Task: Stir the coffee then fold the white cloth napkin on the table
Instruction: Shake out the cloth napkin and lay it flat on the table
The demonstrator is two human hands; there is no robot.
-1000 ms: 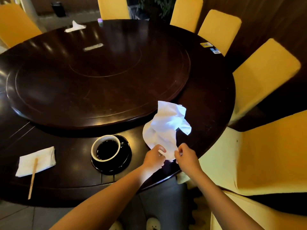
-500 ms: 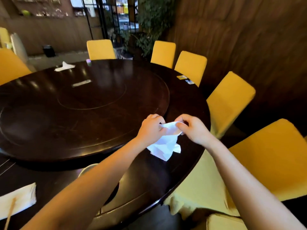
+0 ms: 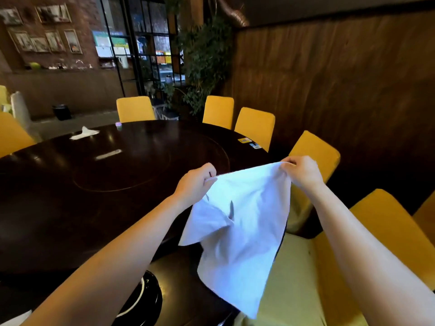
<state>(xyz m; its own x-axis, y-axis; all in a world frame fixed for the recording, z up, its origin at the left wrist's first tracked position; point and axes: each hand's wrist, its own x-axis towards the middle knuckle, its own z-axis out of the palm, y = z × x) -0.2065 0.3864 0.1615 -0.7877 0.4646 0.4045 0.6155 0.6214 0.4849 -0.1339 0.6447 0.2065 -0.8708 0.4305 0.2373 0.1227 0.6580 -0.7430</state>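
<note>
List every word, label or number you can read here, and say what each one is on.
Nothing here is legible.
Print on the yellow card at the far edge of the table: too small to read.
Print on the blue card beside it: too small to read.
Writing on the posted papers in the background: blurred.
The framed pictures: blurred.
The white cloth napkin: plain, no marking visible.

The dark round tabletop [image 3: 58,208] spreads beyond and left of the left hand [image 3: 195,184], with a raised turntable [image 3: 141,161] in its middle. Far beyond that hand lie a crumpled white tissue [image 3: 83,133] and a small purple-topped pot [image 3: 118,124]. Beyond the right hand [image 3: 302,172], near the rim, lie small cards [image 3: 244,140]. Nearer than the left hand, under its forearm, sits a black saucer [image 3: 154,301].
</note>
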